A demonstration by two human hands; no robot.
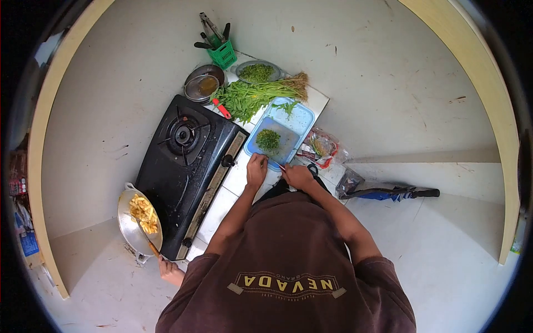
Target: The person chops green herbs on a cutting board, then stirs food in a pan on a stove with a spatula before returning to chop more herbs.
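My right hand (298,176) is closed around the handle of a small knife (275,163), whose blade points left over the near edge of a blue cutting board (286,136). Beside it, my left hand (256,169) has its fingers pinched together at the board's near left edge. What those fingers hold is too small to make out. A heap of chopped greens (268,140) lies on the board, just beyond both hands. The board rests on a light blue tray (304,117), with a few loose leaves at its far end.
Leafy greens with roots (258,92) and a plate of chopped greens (256,72) lie behind the tray. Left is a black gas stove (166,166). Another person's hand (170,272) holds a wooden-handled spatula (151,244) in a wok (130,230) of yellow pieces. Plastic bags (327,147) lie right.
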